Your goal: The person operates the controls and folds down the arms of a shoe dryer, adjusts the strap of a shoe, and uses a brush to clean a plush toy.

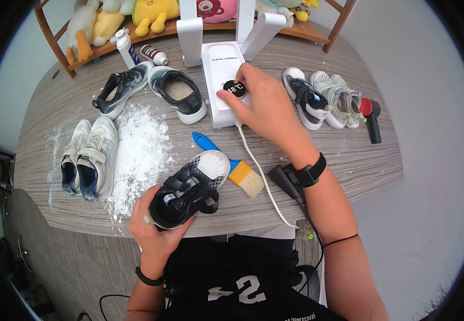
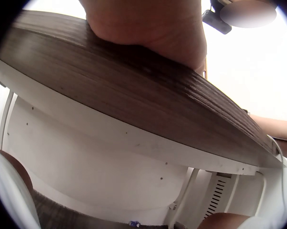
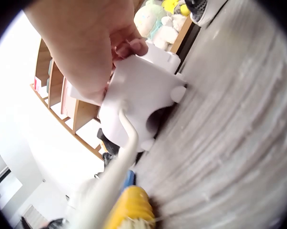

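Note:
My left hand [image 1: 150, 227] grips a small black sneaker [image 1: 181, 199] by its heel, with its white ribbed toe pointing up and away, over the near table edge. My right hand [image 1: 264, 101] reaches to a white shoe dryer [image 1: 218, 67], thumb and forefinger at opposite sides of its round dial [image 1: 234, 89], which reads 48°C. In the right wrist view my right hand [image 3: 86, 43] is bent over the top of the dryer [image 3: 138, 90], and a white cord [image 3: 129, 133] leaves its near end. The left wrist view shows only the base of my left hand [image 2: 148, 28]; the sneaker is hidden there.
White powder [image 1: 141, 144] covers the left of the table, beside white sneakers [image 1: 98, 158] and grey-black shoes [image 1: 181, 91]. A blue-and-yellow brush [image 1: 237, 168] lies before the dryer. More small shoes [image 1: 307, 99] and a black handheld device [image 1: 372, 120] stand right. Plush toys [image 1: 154, 16] sit behind.

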### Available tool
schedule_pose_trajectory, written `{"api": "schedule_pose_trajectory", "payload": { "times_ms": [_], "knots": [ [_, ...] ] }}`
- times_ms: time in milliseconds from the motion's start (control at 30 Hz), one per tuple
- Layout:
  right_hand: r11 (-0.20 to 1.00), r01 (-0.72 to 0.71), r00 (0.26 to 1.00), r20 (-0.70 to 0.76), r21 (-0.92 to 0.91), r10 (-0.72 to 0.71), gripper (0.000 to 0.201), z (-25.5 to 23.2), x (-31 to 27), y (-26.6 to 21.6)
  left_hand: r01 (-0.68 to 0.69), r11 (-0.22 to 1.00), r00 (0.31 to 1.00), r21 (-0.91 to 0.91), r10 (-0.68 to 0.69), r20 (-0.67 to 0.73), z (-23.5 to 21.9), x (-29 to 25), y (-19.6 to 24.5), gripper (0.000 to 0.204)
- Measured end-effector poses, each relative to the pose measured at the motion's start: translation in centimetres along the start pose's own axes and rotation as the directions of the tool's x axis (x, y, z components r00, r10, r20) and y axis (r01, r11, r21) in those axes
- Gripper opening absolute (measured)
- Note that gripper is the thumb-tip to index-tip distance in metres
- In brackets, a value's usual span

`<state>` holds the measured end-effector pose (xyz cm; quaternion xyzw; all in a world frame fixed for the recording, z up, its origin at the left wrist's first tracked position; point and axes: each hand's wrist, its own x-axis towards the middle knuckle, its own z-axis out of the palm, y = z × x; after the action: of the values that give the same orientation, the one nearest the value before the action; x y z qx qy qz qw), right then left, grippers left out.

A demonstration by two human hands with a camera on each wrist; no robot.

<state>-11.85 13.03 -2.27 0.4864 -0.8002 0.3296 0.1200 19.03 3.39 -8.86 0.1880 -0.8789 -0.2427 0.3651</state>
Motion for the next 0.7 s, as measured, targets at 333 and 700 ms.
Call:
{"api": "schedule_pose_trajectory", "payload": {
  "times_ms": [333, 700],
  "knots": [
    [1.0, -0.022, 0.999, 0.029, -0.008, 0.023, 0.042, -0.1, -0.1, -0.1, 0.042, 0.999, 0.997, 0.009, -0.043, 0.061, -0.1, -0.4, -0.2, 0.081],
    [0.995, 0.069, 0.992, 0.099, 0.076, -0.077, 0.039, -0.7, 0.0, 0.7, 0.052, 0.999, 0.999, -0.005, -0.052, -0.013, 0.3, -0.3, -0.3, 0.077]
  ]
}}
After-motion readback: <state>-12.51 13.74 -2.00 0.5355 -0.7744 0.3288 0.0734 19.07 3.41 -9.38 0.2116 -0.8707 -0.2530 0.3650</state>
